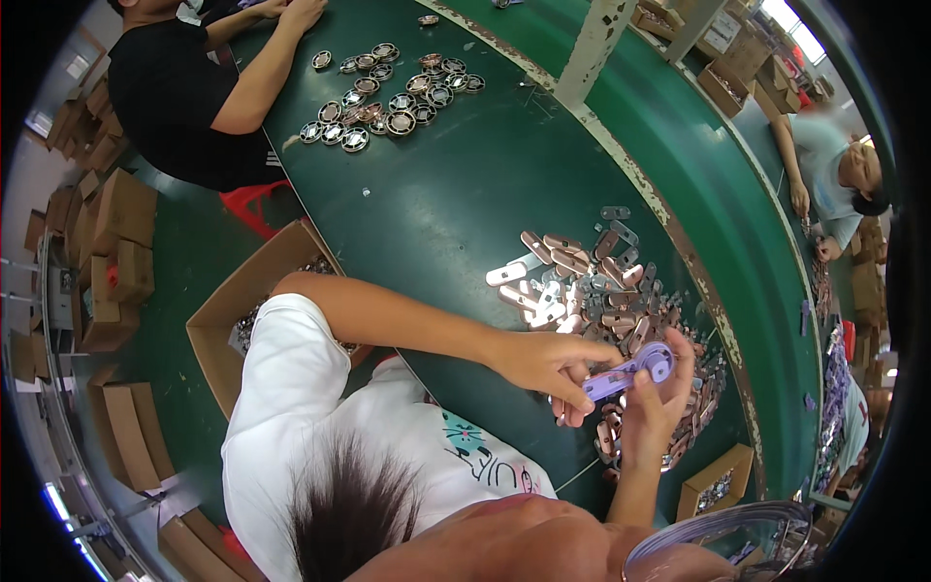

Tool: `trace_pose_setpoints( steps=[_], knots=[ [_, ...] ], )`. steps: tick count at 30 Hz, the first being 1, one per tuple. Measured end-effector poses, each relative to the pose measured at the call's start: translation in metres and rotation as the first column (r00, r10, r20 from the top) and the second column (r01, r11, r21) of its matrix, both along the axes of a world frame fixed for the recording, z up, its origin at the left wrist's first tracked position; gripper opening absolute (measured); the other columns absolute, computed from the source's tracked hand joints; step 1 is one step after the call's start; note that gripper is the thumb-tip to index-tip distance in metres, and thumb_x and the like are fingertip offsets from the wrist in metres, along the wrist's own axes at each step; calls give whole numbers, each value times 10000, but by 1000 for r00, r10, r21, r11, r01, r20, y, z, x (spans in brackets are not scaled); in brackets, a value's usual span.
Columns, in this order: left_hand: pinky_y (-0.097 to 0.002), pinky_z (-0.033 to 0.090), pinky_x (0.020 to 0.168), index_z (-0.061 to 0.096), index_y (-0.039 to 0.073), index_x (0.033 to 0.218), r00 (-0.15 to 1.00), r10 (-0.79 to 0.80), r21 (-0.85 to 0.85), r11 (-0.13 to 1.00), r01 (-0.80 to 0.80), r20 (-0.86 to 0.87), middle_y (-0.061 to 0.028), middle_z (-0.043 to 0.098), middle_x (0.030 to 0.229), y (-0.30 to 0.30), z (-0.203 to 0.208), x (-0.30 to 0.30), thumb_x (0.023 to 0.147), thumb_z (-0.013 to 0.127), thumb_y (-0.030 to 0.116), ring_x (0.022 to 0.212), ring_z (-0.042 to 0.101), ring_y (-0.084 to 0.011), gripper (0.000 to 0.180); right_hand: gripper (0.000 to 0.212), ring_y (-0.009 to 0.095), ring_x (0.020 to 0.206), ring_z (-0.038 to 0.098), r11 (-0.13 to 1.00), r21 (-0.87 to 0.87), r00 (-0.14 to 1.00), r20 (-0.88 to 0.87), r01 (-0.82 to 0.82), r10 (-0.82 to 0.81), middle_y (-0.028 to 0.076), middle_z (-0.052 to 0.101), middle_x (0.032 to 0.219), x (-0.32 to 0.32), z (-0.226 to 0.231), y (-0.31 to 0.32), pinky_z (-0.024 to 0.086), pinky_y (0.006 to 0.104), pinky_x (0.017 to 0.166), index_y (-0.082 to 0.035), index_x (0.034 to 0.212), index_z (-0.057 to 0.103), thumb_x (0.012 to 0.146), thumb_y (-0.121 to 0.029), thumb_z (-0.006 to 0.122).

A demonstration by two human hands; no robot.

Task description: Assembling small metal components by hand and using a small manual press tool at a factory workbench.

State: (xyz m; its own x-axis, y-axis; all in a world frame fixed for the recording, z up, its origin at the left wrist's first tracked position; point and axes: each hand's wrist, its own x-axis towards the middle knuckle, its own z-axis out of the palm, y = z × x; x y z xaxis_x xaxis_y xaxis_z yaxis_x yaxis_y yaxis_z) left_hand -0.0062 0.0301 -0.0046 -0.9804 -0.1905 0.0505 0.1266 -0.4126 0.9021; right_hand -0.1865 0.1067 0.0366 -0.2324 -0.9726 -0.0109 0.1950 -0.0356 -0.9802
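Purple plastic part [628, 374], with a ringed, disc-shaped head and a straight, narrow arm, is held just above the metal pieces on the green table [427, 233]. The left hand [543, 361] pinches the arm's end with its fingers closed in; the right hand [655, 415] holds the round head between thumb and curled fingers. Fingertips cover both ends, its underside is hidden, and small details inside the arm are too fine to make out. Both hands block some of the oblong metal plates [567, 254] heaped beneath. The left forearm crosses in front of a cardboard box [206, 339] of small parts, partly hiding it. Round metal pieces [401, 122] lie farther up the table, near a co-worker in black [179, 97], whose head is cut off.
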Motion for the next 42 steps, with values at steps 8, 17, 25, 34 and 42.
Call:
trace_pose_setpoints(
  steps=[8,17,25,34,42],
  knots=[
    [-250,542,658,315,74,1406,975,153,-203,972,-119,160,-86,695,792,-4,2,1,928,564,176,711,675,-129,548,410,135,925,564,994,32,782,-615,-100,99,58,586,1021,-37,8,-29,441,253,789,-22,1144,584,754,-21,709],
    [-258,532,585,363,110,1359,933,338,-242,922,-302,122,-68,666,739,-6,7,0,935,555,202,640,658,-129,474,435,99,768,550,880,156,781,-547,448,-301,-8,633,917,-286,-61,-229,389,234,642,-65,1076,633,776,-360,744],
    [-317,477,529,591,136,1047,848,367,-894,88,-440,-382,0,603,780,0,-16,4,886,552,216,667,605,-179,184,361,294,1081,529,951,-301,194,-931,63,-308,144,582,1135,-172,-34,-142,369,405,961,-79,1179,586,853,-221,651],
    [-348,389,748,609,82,986,826,449,-938,-226,-264,-340,-34,538,1046,-3,-21,-5,704,621,172,958,495,-210,296,224,369,868,602,745,-66,-245,-960,664,133,176,607,970,-209,-35,74,470,447,744,-9,1030,609,873,-166,579],
    [-332,451,666,630,85,965,841,454,-925,82,-370,-296,-37,558,831,-6,-4,-5,751,667,115,778,539,-218,219,171,403,812,570,795,-159,-176,-982,585,-67,190,581,889,-184,-40,65,461,461,688,-17,908,617,899,-162,528]
  ],
)
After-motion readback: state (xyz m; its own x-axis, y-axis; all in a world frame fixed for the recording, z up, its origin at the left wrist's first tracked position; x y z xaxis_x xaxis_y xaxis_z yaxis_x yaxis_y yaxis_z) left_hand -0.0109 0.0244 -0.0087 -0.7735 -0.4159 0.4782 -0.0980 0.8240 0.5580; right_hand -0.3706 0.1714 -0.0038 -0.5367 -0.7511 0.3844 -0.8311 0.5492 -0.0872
